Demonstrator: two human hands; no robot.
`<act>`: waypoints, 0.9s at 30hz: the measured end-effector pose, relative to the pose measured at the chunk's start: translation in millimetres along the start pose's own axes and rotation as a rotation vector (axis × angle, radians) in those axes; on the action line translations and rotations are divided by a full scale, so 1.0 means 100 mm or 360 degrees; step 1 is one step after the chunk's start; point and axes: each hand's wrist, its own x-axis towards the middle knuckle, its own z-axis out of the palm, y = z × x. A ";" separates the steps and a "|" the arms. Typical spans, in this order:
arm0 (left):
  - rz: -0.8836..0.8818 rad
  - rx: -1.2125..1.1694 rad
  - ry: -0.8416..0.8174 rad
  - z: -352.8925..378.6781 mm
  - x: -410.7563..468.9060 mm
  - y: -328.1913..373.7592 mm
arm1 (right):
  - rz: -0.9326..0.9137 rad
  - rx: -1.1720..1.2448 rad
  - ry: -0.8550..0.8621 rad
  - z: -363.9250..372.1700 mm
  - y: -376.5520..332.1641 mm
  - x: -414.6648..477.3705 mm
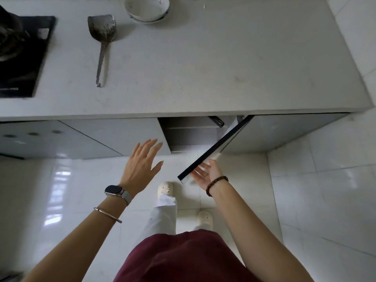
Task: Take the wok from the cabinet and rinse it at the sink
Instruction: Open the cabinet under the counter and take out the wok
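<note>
Head view: looking down on a pale, speckled stone countertop (203, 68) and glossy white floor tiles (305, 190).
Cabinet (189, 133): grey, open below the counter, its inside in shadow.
Cabinet door (215, 147): flat panel with a dark edge, swung out.
Right hand (205, 174): palm up at the door's free end, fingers loosely straight against it; wooden bead bracelet (215, 185) on the wrist.
Left hand (140, 165): fingers spread, holding nothing, before the opening.
Wok: cannot be made out; a dark bar at the opening's top is possibly its handle.
Counter: steel spatula (102, 37), round white bowl (146, 7), black glass hob (22, 58).
</note>
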 end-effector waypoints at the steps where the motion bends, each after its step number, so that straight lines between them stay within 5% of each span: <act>1: -0.0004 0.0010 -0.0001 0.04 -0.08 0.11 | 0.0008 -0.0029 0.0005 -0.12 -0.03 -0.04; 15: 0.0136 -0.0060 -0.0005 0.47 -0.37 1.27 | -0.0114 -0.0704 0.0343 -1.53 -0.78 -0.51; 27: 0.0235 -0.0123 -0.0079 0.66 -0.11 1.72 | -0.0318 -0.1060 0.0573 -1.97 -1.28 -0.53</act>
